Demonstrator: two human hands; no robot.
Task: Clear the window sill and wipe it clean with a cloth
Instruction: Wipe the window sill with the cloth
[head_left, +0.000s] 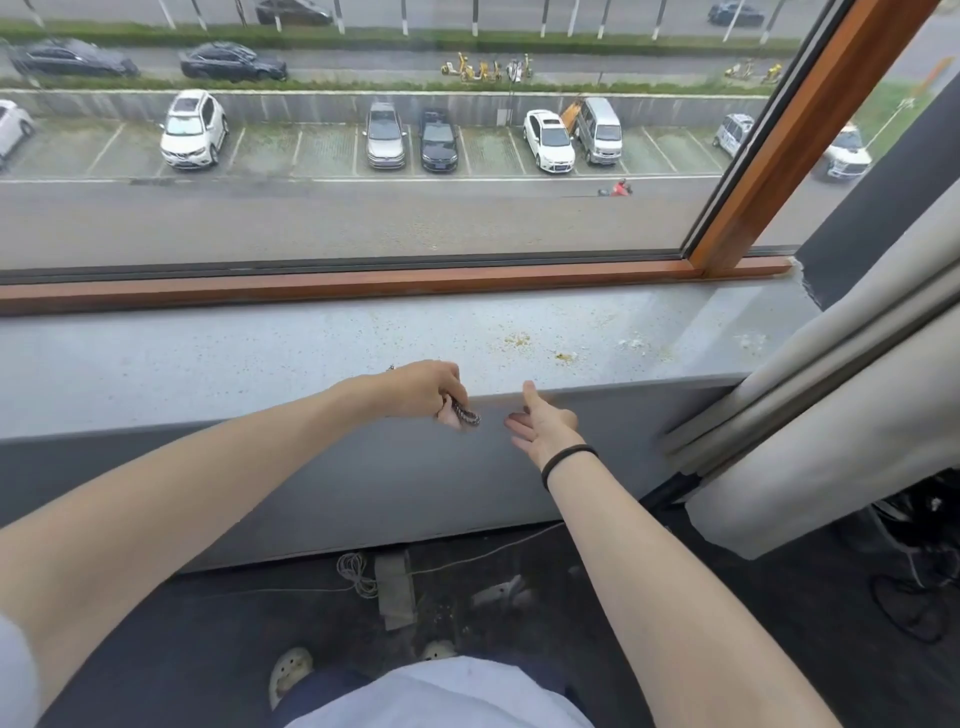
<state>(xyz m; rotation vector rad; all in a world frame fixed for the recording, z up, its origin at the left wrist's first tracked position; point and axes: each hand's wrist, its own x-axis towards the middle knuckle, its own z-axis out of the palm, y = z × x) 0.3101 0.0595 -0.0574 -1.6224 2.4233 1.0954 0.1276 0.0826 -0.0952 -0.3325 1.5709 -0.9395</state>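
Looking down on a long grey speckled stone window sill (208, 358), under an orange-brown wooden window frame (363, 283). At its front edge, near the middle: left hand (423, 392), fingers curled down and closed round a small dark braided or beaded loop (466, 414), mostly hidden in the palm, one short end poking out below the fingers. Cannot tell whether bracelet, cord or chain. Just beside it, slightly lower and in front of the sill's dark face: right hand (540, 423), spread wide, palm turned toward the left hand, thumb up, holding nothing; thin black band (569, 457) round the wrist. Hands near each other, not touching.

Further right on the sill: scattered yellow crumbs (519, 340) and white flakes (631, 343), well apart from both hands. Pale grey curtain (841, 441) hanging at the far right end. No cloth in view.

Probably the clearing stage, wiping not yet begun. Dark loop likely light, limp and a little slippery; best kept bunched in the palm or laid across the open right hand rather than pinched by one end, to avoid a slip to the floor. Crumbs loose, dry and near weightless by the look; better swept with a cloth toward the front edge into a cupped hand than picked up singly. Sill itself hard, smooth, fixed; fine for firm pressure.
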